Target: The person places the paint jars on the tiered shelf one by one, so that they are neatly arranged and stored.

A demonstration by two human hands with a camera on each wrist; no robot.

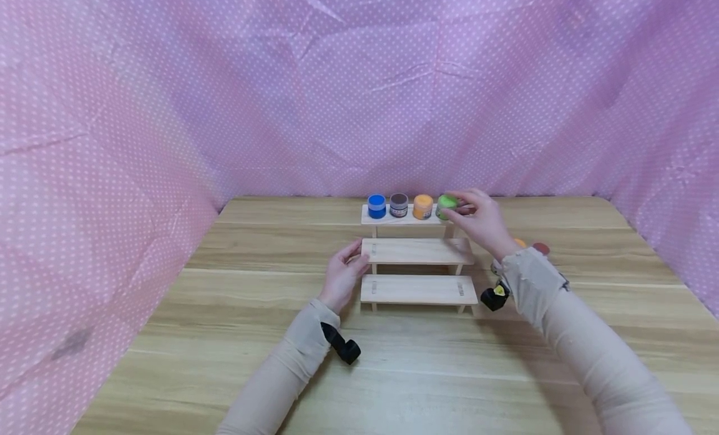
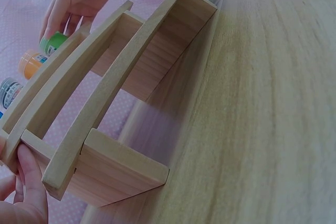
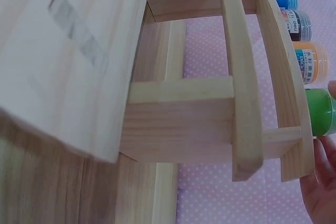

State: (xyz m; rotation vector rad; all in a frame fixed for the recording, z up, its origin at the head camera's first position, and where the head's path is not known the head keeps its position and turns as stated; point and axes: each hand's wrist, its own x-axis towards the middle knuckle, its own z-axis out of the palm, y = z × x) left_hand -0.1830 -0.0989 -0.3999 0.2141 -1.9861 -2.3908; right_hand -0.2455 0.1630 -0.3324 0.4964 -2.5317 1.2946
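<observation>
A three-step wooden stand (image 1: 417, 251) carries a row of small paint jars on its top step. From left to right they are a blue paint jar (image 1: 377, 206), a dark brown paint jar (image 1: 399, 205), an orange paint jar (image 1: 423, 207) and a green paint jar (image 1: 445, 205). My right hand (image 1: 482, 221) pinches the green jar at the right end of that step, fingers behind and thumb in front. At the left end of the middle step, my left hand (image 1: 344, 274) grips the board's edge, with fingers (image 2: 32, 179) beneath it.
On the table (image 1: 253, 285) right of the stand, more jars, including a dark red one (image 1: 541, 248), are partly hidden by my right forearm. A pink dotted cloth (image 1: 337, 110) hangs behind the table and at both sides.
</observation>
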